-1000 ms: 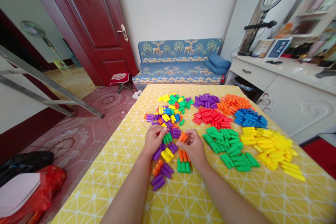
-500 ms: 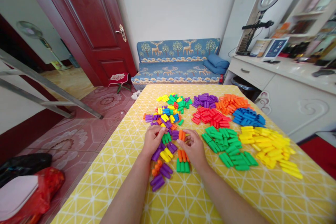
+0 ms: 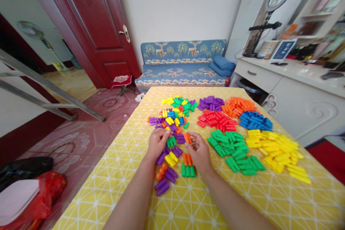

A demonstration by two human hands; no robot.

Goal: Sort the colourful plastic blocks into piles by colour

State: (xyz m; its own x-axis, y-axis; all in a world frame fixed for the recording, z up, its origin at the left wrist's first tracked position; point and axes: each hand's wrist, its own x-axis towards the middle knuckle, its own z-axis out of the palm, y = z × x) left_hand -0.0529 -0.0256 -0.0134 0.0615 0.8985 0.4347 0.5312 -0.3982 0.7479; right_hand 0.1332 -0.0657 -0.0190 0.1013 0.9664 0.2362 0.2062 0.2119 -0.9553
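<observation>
The yellow-clothed table [image 3: 188,205] carried 6 piles, each kept to 1 colour, the yellow pile [image 3: 275,149] widest, beside a mixed heap [image 3: 175,113]. The left hand [image 3: 157,143] lay curled against loose green blocks [image 3: 171,141], its grip unclear. The right hand [image 3: 199,152] apparently pinched 1 orange block [image 3: 187,138] at its fingertips, between both hands.

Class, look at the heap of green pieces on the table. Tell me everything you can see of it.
The green heap is a loose pile of short, glossy, plastic-looking pieces with rounded ends, all bright green. They lie on their sides, pointing many ways, some overlapping. It rests on the yellow patterned tablecloth, right of the right hand, which does not touch it. The red heap lies behind it; the yellow heap nearly meets its right edge.
</observation>
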